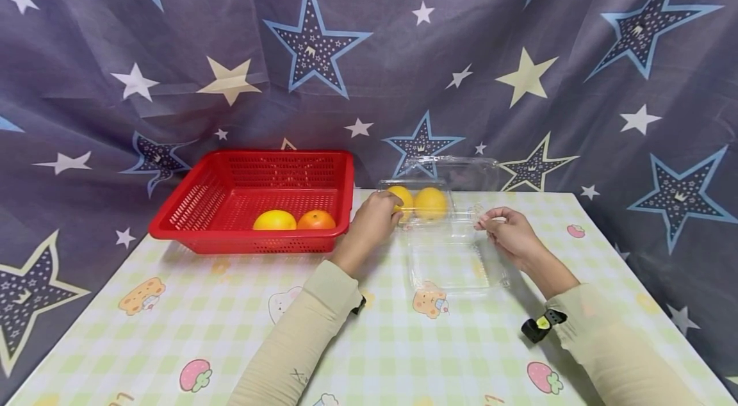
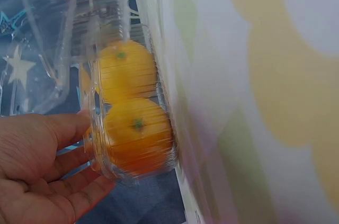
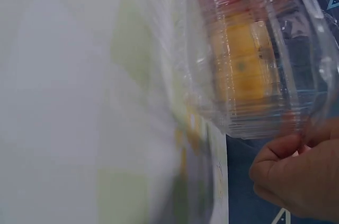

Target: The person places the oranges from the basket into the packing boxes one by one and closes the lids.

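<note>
Two oranges (image 1: 416, 202) sit side by side in the far part of a clear plastic clamshell box (image 1: 446, 252), and both of my hands are on that box. My left hand (image 1: 375, 219) rests against its far left corner, fingers loosely spread along the clear wall right beside the left orange; the left wrist view shows my fingers nearly straight against the plastic, not wrapped around it. My right hand (image 1: 510, 232) pinches the right edge of the box between thumb and curled fingers, near the hinge where the open lid (image 1: 455, 170) stands up behind the fruit. The near part of the box is bare plastic. To the left, just beside my left hand, stands a red perforated basket (image 1: 190, 211) with two more oranges (image 1: 294, 220) lying against its near wall; its right rim is close to the box but apart from it. Open table stretches toward me between my sleeves and to the right of the box. The table (image 1: 173, 342) wears a pale green checked cloth with small cartoon prints, and a grey star-patterned curtain (image 1: 369, 41) hangs behind it.
</note>
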Demonstrator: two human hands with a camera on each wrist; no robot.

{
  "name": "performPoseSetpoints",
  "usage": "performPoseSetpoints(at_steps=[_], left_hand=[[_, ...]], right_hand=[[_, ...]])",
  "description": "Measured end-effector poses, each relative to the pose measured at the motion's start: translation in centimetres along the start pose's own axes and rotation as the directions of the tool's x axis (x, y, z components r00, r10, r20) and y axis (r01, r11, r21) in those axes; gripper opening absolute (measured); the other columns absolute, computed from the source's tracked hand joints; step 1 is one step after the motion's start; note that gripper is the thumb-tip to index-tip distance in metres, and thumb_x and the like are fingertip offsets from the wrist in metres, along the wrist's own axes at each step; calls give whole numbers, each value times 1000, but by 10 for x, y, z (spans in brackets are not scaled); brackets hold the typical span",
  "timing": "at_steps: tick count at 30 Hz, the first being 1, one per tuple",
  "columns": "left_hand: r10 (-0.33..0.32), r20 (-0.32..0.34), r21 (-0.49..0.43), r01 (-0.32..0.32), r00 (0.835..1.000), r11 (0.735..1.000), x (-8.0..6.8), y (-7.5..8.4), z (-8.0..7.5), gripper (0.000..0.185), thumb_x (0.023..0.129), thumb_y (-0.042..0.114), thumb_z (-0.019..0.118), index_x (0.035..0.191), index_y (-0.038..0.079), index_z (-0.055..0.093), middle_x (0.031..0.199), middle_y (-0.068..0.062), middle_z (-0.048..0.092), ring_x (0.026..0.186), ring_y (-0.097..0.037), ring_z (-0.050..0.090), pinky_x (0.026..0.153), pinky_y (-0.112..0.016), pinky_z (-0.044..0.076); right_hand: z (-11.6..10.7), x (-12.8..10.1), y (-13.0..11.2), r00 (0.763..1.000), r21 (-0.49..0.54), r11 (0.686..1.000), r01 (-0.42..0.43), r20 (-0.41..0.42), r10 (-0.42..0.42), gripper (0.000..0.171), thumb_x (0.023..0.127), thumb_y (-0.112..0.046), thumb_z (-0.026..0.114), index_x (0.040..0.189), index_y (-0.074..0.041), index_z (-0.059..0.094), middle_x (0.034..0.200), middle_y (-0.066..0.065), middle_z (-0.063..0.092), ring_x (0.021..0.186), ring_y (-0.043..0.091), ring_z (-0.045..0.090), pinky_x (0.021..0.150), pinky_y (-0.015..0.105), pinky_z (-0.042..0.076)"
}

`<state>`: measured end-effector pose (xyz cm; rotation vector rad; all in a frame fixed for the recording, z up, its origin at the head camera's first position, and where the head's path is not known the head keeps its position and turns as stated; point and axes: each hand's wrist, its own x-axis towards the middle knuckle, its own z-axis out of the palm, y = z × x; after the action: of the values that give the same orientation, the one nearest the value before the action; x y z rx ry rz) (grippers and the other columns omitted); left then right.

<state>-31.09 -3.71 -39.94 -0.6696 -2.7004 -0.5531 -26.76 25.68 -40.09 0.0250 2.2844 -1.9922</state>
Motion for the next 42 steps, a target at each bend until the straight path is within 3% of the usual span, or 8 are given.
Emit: performPoseSetpoints(at_steps=[6, 18, 23, 27, 35, 42], left_hand=[[-9, 8, -19, 9, 1000, 1000, 1, -1, -1, 26, 94, 17, 75, 117, 6, 76, 120, -11, 71, 112, -28, 64, 102, -38, 52], [-29, 13, -19, 30, 999, 999, 0, -1, -3, 27, 94, 16, 74, 117, 3, 75, 120, -13, 71, 112, -30, 64, 102, -39, 52], [-25, -6, 15, 25, 1000, 1000, -2, 1, -8, 21, 91, 5, 69, 109, 0, 76, 112, -16, 71, 102, -32, 67, 93, -40, 57], [-40, -26, 64, 42, 999, 997, -4, 5, -15, 13, 86, 0, 65, 94, 0, 75, 101, -15, 70, 90, -33, 67, 81, -42, 60], [-165, -101, 125, 177, 981, 976, -9, 18, -41, 10, 86, 5, 65, 87, -2, 73, 91, -16, 67, 85, -35, 67, 79, -47, 60], [-178, -124, 109, 192, 976, 975, -14, 13, -59, 20, 93, 10, 58, 82, 0, 72, 88, -15, 65, 83, -37, 67, 72, -50, 60]], right_hand=[[6, 4, 8, 1000, 47, 999, 23, -17, -22, 13, 106, -10, 53, 110, -1, 46, 85, -6, 71, 68, 3, 50, 58, 17, 41], [5, 4, 12, 1000, 57, 998, -7, -5, 7, 18, 106, -16, 56, 114, -2, 49, 90, -6, 72, 64, 4, 46, 54, 18, 39], [4, 6, 14, 1000, 80, 997, -16, 2, 16, 18, 106, -15, 56, 116, -2, 49, 90, -6, 72, 66, 4, 47, 57, 18, 41], [4, 6, 17, 1000, 96, 995, -5, 3, 5, 16, 106, -13, 56, 114, -1, 49, 89, -6, 71, 68, 3, 49, 58, 16, 42], [7, 8, 20, 1000, 107, 994, 8, 14, -10, 11, 105, -11, 57, 110, -2, 52, 87, -5, 72, 66, 2, 50, 56, 15, 41], [8, 7, 19, 1000, 94, 996, 2, 23, -5, 15, 105, -13, 57, 112, -2, 51, 88, -6, 71, 70, 3, 52, 58, 15, 42]])
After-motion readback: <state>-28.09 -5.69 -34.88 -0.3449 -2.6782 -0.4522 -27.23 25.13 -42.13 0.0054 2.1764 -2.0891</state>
